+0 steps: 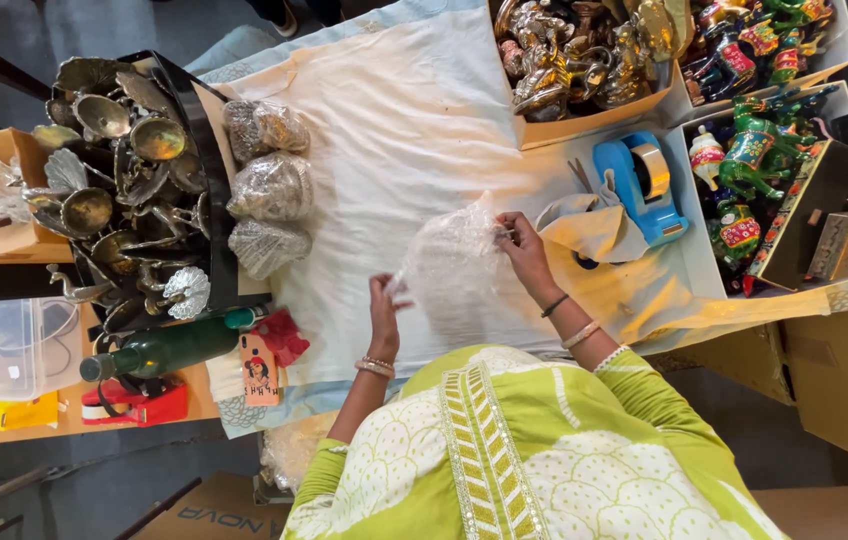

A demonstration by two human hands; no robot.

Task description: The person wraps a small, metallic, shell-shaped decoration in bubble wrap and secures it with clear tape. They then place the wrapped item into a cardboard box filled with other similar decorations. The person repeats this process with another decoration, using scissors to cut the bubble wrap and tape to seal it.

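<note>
I hold a clear, crinkled plastic bag [449, 262] over the white cloth [394, 130] on the table. My left hand [384, 312] pinches its lower left corner. My right hand [522, 247] grips its upper right edge. Both wrists wear bangles, and my sleeves are green and white. Whether anything is inside the bag I cannot tell.
Three bagged metal pieces [269, 190] lie at the left of the cloth beside a black tray [206, 160] piled with metal bowls. A green bottle [169, 350] and red tape dispenser [139, 405] lie nearer. A blue tape dispenser [644, 185] and boxes of brass and painted figurines [754, 150] stand right.
</note>
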